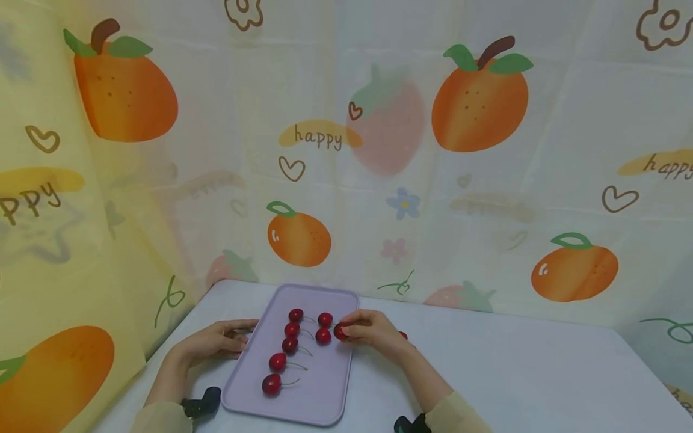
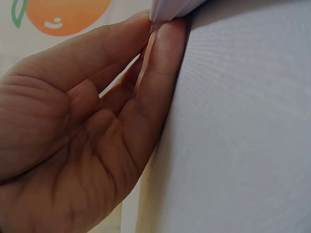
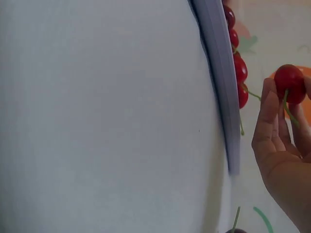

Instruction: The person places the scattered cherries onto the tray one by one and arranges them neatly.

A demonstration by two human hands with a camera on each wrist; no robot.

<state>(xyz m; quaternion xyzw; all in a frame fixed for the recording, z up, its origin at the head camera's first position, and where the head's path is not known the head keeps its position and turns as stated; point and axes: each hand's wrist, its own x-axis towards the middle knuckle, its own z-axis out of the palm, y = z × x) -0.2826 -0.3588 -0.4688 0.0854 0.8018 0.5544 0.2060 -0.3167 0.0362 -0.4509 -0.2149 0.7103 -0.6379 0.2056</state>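
My right hand (image 1: 373, 331) pinches a dark red cherry (image 1: 340, 332) between thumb and fingertips, over the right part of the lilac tray (image 1: 325, 385). Seen in the right wrist view, the held cherry (image 3: 290, 80) has a green stem hanging down. Several cherries (image 1: 278, 362) form a column along the tray's left half, stems pointing right. Two more, one being a lower cherry (image 1: 323, 336), lie just left of my right hand. At the tray's left edge is my left hand (image 1: 213, 340); the left wrist view shows its fingertips (image 2: 170, 36) gripping the rim.
On the white table (image 1: 487, 373), another cherry (image 1: 403, 335) is partly hidden behind the right wrist. A fruit-print curtain (image 1: 379, 228) hangs close behind the table and along its left side. Dark wrist mounts (image 1: 203, 402) sit at both cuffs.
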